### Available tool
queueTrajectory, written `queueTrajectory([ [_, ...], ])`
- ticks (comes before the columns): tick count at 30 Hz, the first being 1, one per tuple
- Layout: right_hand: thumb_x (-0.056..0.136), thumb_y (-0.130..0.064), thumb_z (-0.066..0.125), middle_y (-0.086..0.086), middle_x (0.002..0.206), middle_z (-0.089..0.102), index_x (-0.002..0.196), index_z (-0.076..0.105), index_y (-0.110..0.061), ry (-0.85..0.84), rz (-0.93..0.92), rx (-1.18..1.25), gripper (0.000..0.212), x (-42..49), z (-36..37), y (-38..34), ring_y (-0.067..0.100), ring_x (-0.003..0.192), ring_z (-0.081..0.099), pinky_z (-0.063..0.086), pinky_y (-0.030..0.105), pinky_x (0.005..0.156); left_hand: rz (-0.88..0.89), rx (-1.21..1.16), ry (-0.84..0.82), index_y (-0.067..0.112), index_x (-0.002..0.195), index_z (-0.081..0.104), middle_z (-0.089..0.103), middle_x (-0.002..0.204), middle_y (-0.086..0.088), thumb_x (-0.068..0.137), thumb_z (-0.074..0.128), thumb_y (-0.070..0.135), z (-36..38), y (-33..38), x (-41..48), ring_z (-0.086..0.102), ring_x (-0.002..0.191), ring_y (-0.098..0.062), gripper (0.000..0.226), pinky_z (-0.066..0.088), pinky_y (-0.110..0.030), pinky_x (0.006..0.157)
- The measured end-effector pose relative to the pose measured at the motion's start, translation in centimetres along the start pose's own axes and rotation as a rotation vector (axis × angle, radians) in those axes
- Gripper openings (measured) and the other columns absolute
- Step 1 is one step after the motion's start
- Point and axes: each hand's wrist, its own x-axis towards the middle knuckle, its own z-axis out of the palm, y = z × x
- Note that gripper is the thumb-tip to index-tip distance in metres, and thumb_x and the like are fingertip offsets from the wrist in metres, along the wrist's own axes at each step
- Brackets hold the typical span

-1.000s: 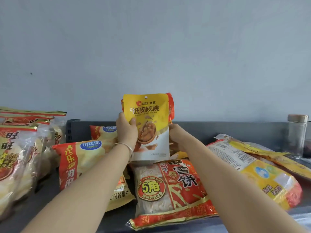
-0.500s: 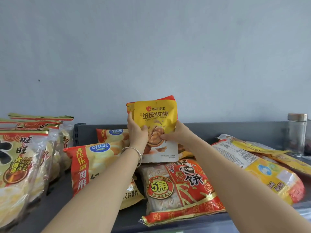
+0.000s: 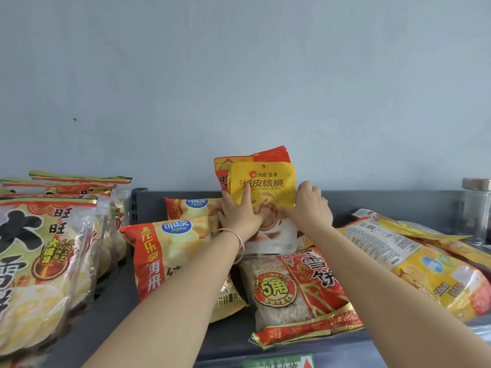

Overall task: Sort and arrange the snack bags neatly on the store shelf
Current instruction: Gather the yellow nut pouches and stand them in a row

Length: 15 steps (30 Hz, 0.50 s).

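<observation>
Yellow pouch (image 3: 261, 187) now sits lower.

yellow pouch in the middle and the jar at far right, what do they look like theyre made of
The yellow pouch looks like laminated plastic film, matte: soft dull sheen, flat sealed top edge. The jar is clear, probably glass, though clear plastic is possible; the grey shelf back shows through it. Its lid looks like brushed metal.

Silver bangle (image 3: 240, 241) beside left hand (image 3: 239, 216)
</observation>
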Motion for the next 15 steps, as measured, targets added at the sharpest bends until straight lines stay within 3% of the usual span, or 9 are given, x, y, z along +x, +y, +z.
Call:
queueTrajectory([
  [2,0.086,-0.040,0.065,0.003,0.109,0.053,0.110,0.043,-0.015,0.140,-0.146,-0.013,0.041,-0.7,-0.1,-1.5,0.031,0.094,0.056,0.043,0.036,0.066,-0.017,-0.049,0.044,0.032,0.147,0.022,0.005,0.154,-0.020,0.094,0.045,0.045,-1.1,-0.1,0.4,0.009,0.141,-0.038,0.059,0.016,-0.047,0.115],
  [4,0.089,-0.034,0.058,-0.002,0.101,0.054,0.105,0.049,-0.017,0.102,-0.362,-0.011,0.025,-1.5,0.2,-3.2,0.025,0.085,0.056,0.041,0.033,0.062,0.020,-0.108,0.116,0.026,0.138,0.043,0.022,0.149,-0.020,0.097,0.043,0.030,-2.1,-0.5,0.6,0.021,0.137,-0.038,0.042,0.023,-0.045,0.112],
  [7,0.090,-0.025,0.053,0.002,0.111,0.057,0.116,0.060,-0.020,0.008,-0.632,-0.164,0.027,-2.2,1.2,-4.9,0.026,0.107,0.052,0.038,0.030,0.067,0.095,-0.160,0.141,0.019,0.125,0.057,0.037,0.139,-0.017,0.095,0.045,0.015,-3.6,-1.0,0.8,0.033,0.131,-0.034,0.032,0.028,-0.039,0.109],
  [9,0.090,-0.027,0.054,0.003,0.116,0.056,0.120,0.059,-0.021,-0.004,-0.682,-0.235,0.031,-2.3,1.7,-5.7,0.027,0.114,0.048,0.036,0.032,0.071,0.145,-0.168,0.148,0.016,0.120,0.060,0.044,0.133,-0.015,0.094,0.045,0.008,-5.0,-1.7,0.8,0.039,0.127,-0.029,0.031,0.030,-0.033,0.105],
  [12,0.092,-0.033,0.054,0.004,0.116,0.057,0.118,0.060,-0.020,-0.020,-0.692,-0.257,0.030,-2.2,2.2,-7.1,0.028,0.115,0.048,0.040,0.035,0.079,0.190,-0.118,0.156,0.018,0.114,0.062,0.049,0.128,-0.011,0.094,0.047,0.012,-7.4,-3.3,0.4,0.046,0.120,-0.026,0.026,0.035,-0.034,0.101],
  [15,0.093,-0.030,0.052,0.006,0.112,0.057,0.118,0.060,-0.018,-0.063,-0.762,-0.250,0.029,-2.1,3.1,-9.2,0.029,0.112,0.049,0.041,0.036,0.076,0.167,0.090,0.024,0.024,0.118,0.060,0.053,0.127,-0.008,0.093,0.050,0.030,-9.9,-5.4,-0.5,0.050,0.116,-0.028,0.028,0.043,-0.040,0.096],
])
